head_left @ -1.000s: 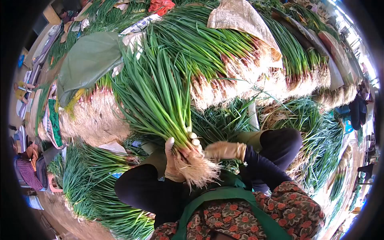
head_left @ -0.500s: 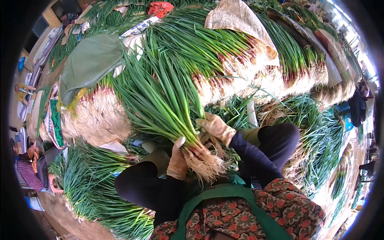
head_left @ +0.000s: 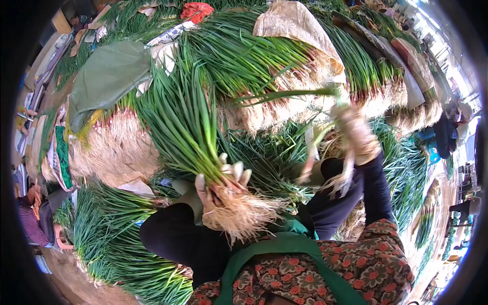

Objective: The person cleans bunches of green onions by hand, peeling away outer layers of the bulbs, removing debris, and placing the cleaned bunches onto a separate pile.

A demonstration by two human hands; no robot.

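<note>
A large bunch of green onions (head_left: pixel 195 134) with pale, stringy roots lies across the lap, leaves pointing up and left. My left hand (head_left: pixel 223 180), in a whitish glove, is wrapped round its reddish stems just above the roots. Off to the right, my gloved right hand (head_left: pixel 353 129) is raised and blurred by motion. It grips a few loose stalks (head_left: pixel 305 95), whose leaves reach left while their root ends hang below the hand. Behind the bunch lie stacked green onions (head_left: pixel 244 56) with roots facing me.
A dark green sheet (head_left: pixel 109 76) and a beige sack (head_left: pixel 300 25) cover parts of the stacks. More onions lie at left (head_left: pixel 122 229) and right (head_left: pixel 406 168). My bent knees flank the bunch. Another person (head_left: pixel 33 218) sits at the far left.
My right hand has left the bunch and moved up and right with a few stalks. My left hand has shifted slightly, its fingers now round the stems. The view has shifted a little.
</note>
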